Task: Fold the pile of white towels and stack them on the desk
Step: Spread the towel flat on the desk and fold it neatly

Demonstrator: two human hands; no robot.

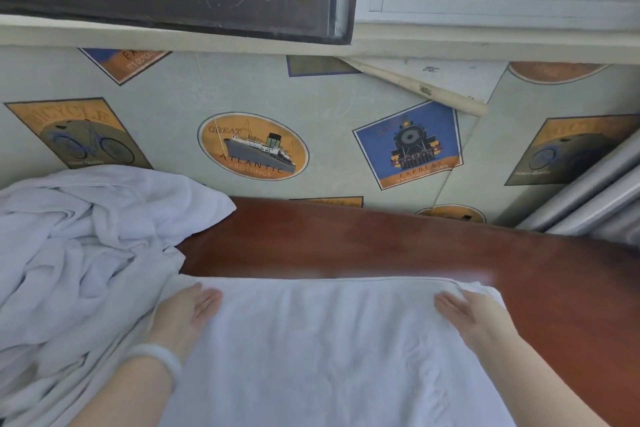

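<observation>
A white towel (325, 340) lies spread flat on the reddish-brown desk (363, 246), its far edge a straight fold. My left hand (187, 314) rests flat on the towel's far left corner, fingers straight. On the far right corner my right hand (474, 317) lies flat too, fingers pointing left. A crumpled pile of white towels (79, 246) sits at the left, touching the flat towel's left edge.
Behind the desk stands a wall papered with bicycle, ship and train pictures (252, 146). A window frame (207, 0) runs above it. Grey metal rails (595, 198) slant at the right. Bare desk surface shows beyond the towel.
</observation>
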